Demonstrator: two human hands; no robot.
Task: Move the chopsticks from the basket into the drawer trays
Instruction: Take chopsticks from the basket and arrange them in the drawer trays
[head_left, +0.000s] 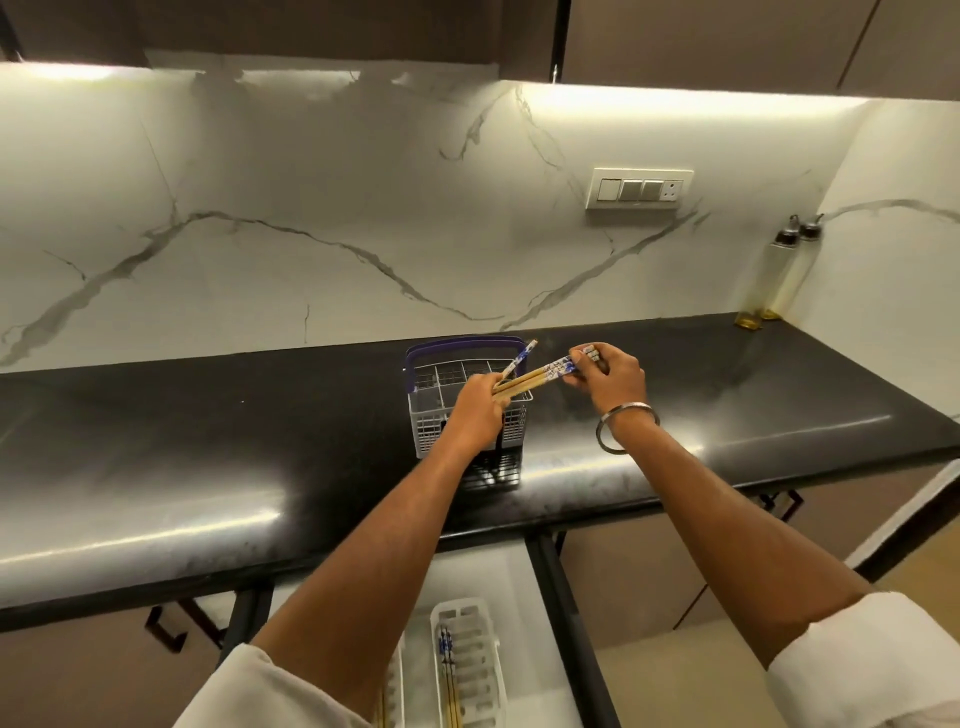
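Above the cutlery basket (470, 400), the left hand (475, 410) is gripping bamboo chopsticks (524, 378) while the right hand (613, 376), at 3 o'clock, is pinching their patterned ends.

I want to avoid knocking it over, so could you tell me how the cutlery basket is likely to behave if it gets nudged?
The cutlery basket looks like thin open plastic mesh, so it is probably light. It stands tall on a glossy countertop, so a push may slide or tip it. The left hand gripping chopsticks over it could catch the rim.
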